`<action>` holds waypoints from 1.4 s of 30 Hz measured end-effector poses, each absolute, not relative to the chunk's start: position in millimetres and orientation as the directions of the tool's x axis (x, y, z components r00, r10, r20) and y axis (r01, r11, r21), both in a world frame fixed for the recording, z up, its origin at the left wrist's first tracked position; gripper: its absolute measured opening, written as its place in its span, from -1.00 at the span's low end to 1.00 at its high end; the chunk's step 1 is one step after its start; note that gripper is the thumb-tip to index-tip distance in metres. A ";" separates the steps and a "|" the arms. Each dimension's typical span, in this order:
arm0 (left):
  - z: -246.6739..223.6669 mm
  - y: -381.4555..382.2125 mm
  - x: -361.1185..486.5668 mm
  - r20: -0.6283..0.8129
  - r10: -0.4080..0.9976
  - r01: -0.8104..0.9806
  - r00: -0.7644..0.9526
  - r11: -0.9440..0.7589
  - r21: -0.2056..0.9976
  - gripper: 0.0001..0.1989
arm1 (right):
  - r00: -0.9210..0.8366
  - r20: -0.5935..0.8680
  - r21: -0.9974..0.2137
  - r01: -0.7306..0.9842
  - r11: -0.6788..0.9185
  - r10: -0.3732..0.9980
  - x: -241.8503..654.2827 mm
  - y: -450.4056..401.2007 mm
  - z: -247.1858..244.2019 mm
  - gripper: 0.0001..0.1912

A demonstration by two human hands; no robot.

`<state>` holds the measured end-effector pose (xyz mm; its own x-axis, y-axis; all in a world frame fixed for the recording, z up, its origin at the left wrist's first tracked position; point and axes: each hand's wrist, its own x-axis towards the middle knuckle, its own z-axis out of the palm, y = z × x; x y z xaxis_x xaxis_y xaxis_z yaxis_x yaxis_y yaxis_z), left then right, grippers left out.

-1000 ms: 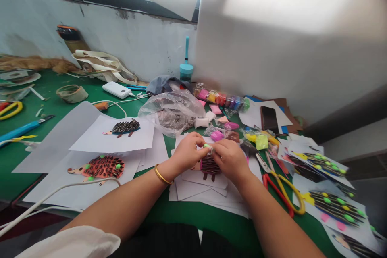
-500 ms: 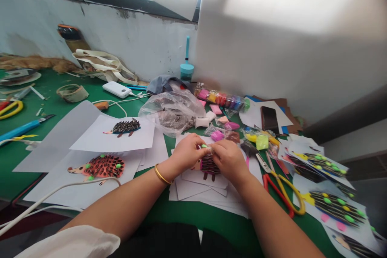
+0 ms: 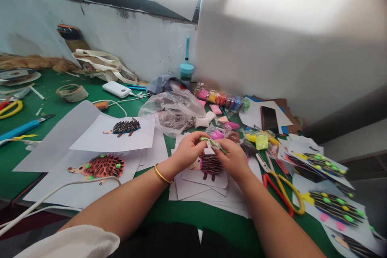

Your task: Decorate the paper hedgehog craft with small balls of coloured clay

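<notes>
Pale, scuffed wall point(image 3: 136, 40) backs the scene, with a large whitish sheet point(image 3: 272, 56) covering its right side. Below it spreads a green surface point(image 3: 193, 213), crowded from end to end.

White papers point(image 3: 87, 141) lie at the left, bearing a dark hedgehog figure point(image 3: 125, 127) and, nearer, a red one point(image 3: 102, 167) dotted with green. More hedgehog sheets point(image 3: 335, 205) overlap at the far right. A clear plastic bag point(image 3: 173, 113) with dark pieces inside sits behind the hands, and a cream cloth bag point(image 3: 102, 64) rests by the wall.

Both hands meet over a central stack of papers point(image 3: 193, 189). On top of that stack is a hedgehog figure with a pink edge point(image 3: 210, 165), just below the fingers. The left hand point(image 3: 189, 151), a gold bangle point(image 3: 163, 174) at its wrist, pinches one end of a soft light-green strip point(image 3: 213, 143); the right hand point(image 3: 232, 159) grips the other end, with some clear wrap caught at its fingertips.

Scissors with yellow handles point(image 3: 287, 191) lie right of the stack, touching a red-handled tool point(image 3: 279, 195). Beyond are a dark phone point(image 3: 269, 119), a white power bank point(image 3: 116, 89) and small, bright packets, among them a lime one point(image 3: 261, 142) and a magenta one point(image 3: 217, 135).
</notes>
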<state>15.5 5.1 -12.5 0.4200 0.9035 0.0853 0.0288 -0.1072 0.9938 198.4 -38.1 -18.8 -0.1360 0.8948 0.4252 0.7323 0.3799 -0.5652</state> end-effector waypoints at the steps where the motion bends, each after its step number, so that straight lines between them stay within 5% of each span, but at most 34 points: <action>1: -12.5 4.7 15.2 0.109 0.902 0.073 0.418 -0.153 0.986 -0.80 | -0.131 0.427 -0.572 0.727 0.380 0.895 198.4 -38.2 -19.1 -0.83; 9: -15.9 4.1 13.3 0.334 0.844 0.297 0.420 -0.476 0.828 -0.82 | -0.119 0.449 -0.589 0.705 0.394 0.886 197.5 -38.6 -20.9 -0.82; 17: -10.0 -5.9 12.8 0.387 0.745 0.396 0.543 -0.634 0.665 -0.75 | -0.105 0.418 -0.618 0.695 0.367 0.902 193.3 -40.9 -20.7 -0.76; 23: -7.7 -0.6 11.4 0.430 0.834 0.292 0.345 -0.531 0.796 -0.83 | 0.009 0.387 -0.683 0.674 0.280 0.922 200.9 -39.6 -19.5 -0.82; 26: -9.5 3.9 13.9 0.241 0.923 0.073 0.300 -0.274 0.959 -0.85 | 0.047 0.350 -0.730 0.640 0.241 0.936 203.4 -38.0 -20.0 -0.80; 29: -11.5 6.0 16.0 0.089 0.947 -0.084 0.308 -0.066 0.994 -0.83 | 0.070 0.315 -0.774 0.596 0.214 0.946 203.0 -36.8 -20.4 -0.77; 37: -11.9 6.6 12.3 0.247 0.887 0.199 0.389 -0.343 0.918 -0.78 | -0.049 0.259 -0.831 0.498 0.248 0.965 201.1 -40.5 -18.9 -0.66; 42: -8.8 7.4 11.4 0.270 0.893 0.195 0.359 -0.355 0.914 -0.79 | 0.000 0.388 -0.802 0.493 0.338 0.922 201.5 -39.5 -20.0 -0.68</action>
<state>11.4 7.4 -8.8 0.3588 0.8935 0.2700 0.1949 -0.3546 0.9145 201.5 -39.5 -20.0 -0.0003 0.9216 0.3882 0.4931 0.3379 -0.8017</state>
